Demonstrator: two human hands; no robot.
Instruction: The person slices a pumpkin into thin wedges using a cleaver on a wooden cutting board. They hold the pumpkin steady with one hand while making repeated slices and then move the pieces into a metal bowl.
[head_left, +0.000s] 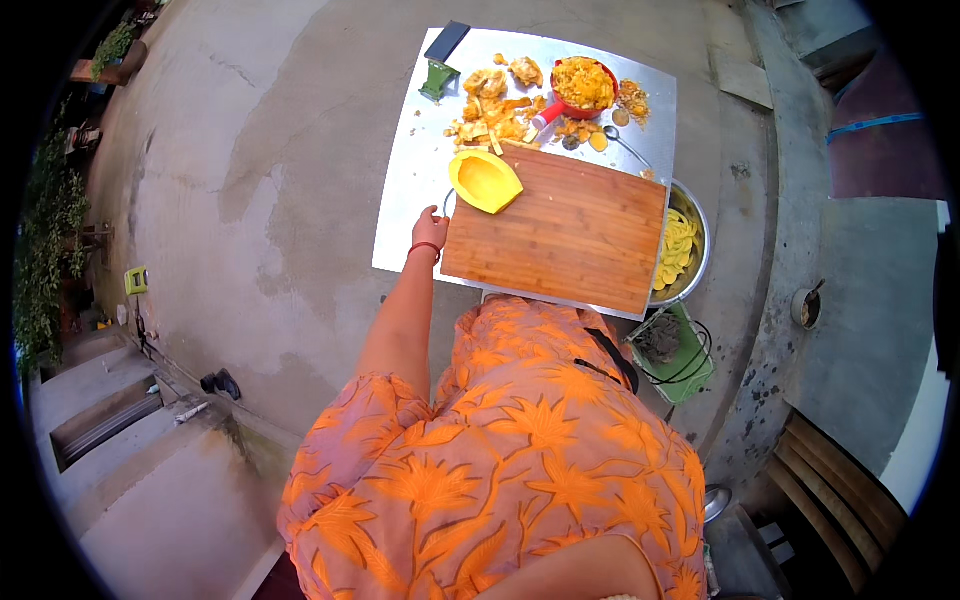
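My left hand (430, 228) is at the left edge of a wooden cutting board (570, 232), beside its thin metal loop handle (448, 201). The fingers are partly bent, and whether they grip the board or the handle cannot be made out. My right hand is out of view. A hollowed yellow squash piece (487, 180), probably pumpkin, rests on the board's far left corner, cavity upward. Beyond the board lie orange peelings and pulp (491, 112). A red handled pan (553, 112) heaped with orange pulp stands behind them, with a metal spoon (628, 147) to its right.
The white tabletop (409, 195) also bears a dark flat object (448, 41) and a green stand (439, 80). Right of the board is a metal bowl (703, 225) of yellow slices. Below it, a green basket (686, 367) stands on the concrete floor (315, 150). Dark shoes (221, 384) lie left.
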